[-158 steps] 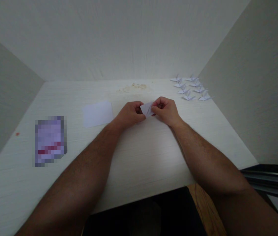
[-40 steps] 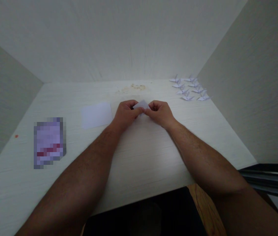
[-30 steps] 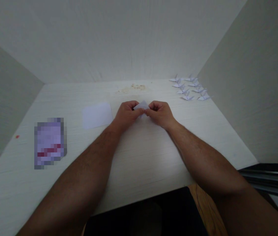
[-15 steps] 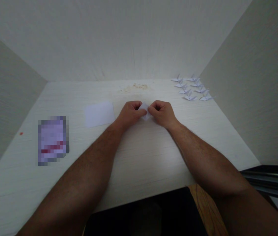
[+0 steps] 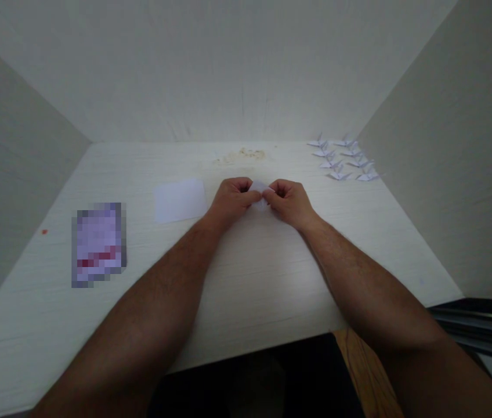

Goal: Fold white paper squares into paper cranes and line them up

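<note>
Folded paper [image 5: 257, 186] is, in the head view, between the two hands, held just in front of the person; the left hand [image 5: 234, 198] pinches its left side between thumb and fingers, and the right hand [image 5: 290, 201] pinches its right side, the two thumbs close together over its face, though whether they touch is hard to tell; the hands partly cover the paper, so its exact folds cannot be made out. Around it spreads a pale, faintly grained tabletop [image 5: 254, 278]; left of the folded paper lies a flat white sheet [image 5: 180, 201], one or a stack; beyond it a brownish stain [image 5: 252, 154] marks the surface; to its far right stand small white paper cranes [image 5: 331, 165] in two rows; a light back wall [image 5: 228, 69] rises behind it, with side walls at both ends. Farther left of the folded paper, past the sheet, lies a purplish packet [image 5: 98, 235] with a red band; it is pixelated, any lettering unreadable.
</note>
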Tool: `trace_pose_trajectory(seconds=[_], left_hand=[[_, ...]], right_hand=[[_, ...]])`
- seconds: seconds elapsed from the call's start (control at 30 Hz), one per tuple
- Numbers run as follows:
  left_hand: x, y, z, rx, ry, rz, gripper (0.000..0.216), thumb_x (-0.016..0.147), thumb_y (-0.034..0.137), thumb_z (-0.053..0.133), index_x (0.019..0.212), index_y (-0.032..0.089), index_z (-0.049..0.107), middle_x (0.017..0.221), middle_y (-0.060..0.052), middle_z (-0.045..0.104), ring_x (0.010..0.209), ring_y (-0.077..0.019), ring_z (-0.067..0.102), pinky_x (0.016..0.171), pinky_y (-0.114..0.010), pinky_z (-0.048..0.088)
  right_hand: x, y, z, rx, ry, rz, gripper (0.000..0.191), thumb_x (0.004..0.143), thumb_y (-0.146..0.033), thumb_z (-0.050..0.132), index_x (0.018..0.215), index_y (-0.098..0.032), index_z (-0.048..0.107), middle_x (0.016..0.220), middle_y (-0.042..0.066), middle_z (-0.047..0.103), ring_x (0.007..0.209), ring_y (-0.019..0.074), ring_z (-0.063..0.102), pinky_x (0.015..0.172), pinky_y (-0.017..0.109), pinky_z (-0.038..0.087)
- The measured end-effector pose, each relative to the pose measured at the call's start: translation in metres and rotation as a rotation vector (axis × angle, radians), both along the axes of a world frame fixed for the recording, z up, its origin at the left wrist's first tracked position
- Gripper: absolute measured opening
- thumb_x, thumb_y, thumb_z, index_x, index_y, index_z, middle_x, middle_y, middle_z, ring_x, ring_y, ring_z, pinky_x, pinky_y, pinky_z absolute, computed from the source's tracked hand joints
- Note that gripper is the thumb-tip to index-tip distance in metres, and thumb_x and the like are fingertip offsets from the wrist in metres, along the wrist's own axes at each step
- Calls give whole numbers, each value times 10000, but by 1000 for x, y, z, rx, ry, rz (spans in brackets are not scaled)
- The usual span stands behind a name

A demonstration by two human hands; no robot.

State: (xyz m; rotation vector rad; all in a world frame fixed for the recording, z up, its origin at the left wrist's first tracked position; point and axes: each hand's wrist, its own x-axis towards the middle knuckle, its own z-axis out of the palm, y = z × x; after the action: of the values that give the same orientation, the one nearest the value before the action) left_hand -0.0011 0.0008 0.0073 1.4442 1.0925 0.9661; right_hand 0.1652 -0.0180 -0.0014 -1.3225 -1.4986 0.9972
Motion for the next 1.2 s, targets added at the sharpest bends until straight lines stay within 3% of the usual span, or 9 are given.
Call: trace_pose_trajectory(seconds=[0.2,0.57,0.83,1.03,1.2], left_hand=[[0,2,-1,-2,-9,2,134,657,291,677,661,167,628,544,43,506,490,-80,401,482,-235,288],[1,1,-2,-25,-44,39,142,636,291,668,641,170,594,537,48,490,485,-76,398,473,-226,278],[2,-2,1,-9,-21,88,96,647,245,643,630,168,590,543,52,494,497,-78,407,479,-224,289],[3,0,0,6,-82,118,94,657,227,657,629,164,593,546,49,497,493,-77,413,475,-226,296],[3,3,-2,8,-199,128,139,671,220,673,623,171,552,534,50,494,474,-72,422,474,-225,325]], right_hand=[[0,-1,-1,3,-57,55,322,844,-447,597,655,-187,600,550,-22,557,496,90,440,474,237,309],[-2,-4,0,-41,6,23,306,752,-476,680,675,-192,593,538,-19,577,475,92,461,453,234,311],[-4,-4,-1,-77,54,2,250,670,-388,720,660,-211,544,537,-19,591,459,98,484,436,235,339],[-4,-4,-1,-50,65,27,188,630,-291,722,669,-214,555,599,-14,620,516,102,520,483,246,385],[-2,-2,-2,-59,168,84,249,594,-261,771,758,-207,592,642,-35,623,528,90,536,511,244,424]])
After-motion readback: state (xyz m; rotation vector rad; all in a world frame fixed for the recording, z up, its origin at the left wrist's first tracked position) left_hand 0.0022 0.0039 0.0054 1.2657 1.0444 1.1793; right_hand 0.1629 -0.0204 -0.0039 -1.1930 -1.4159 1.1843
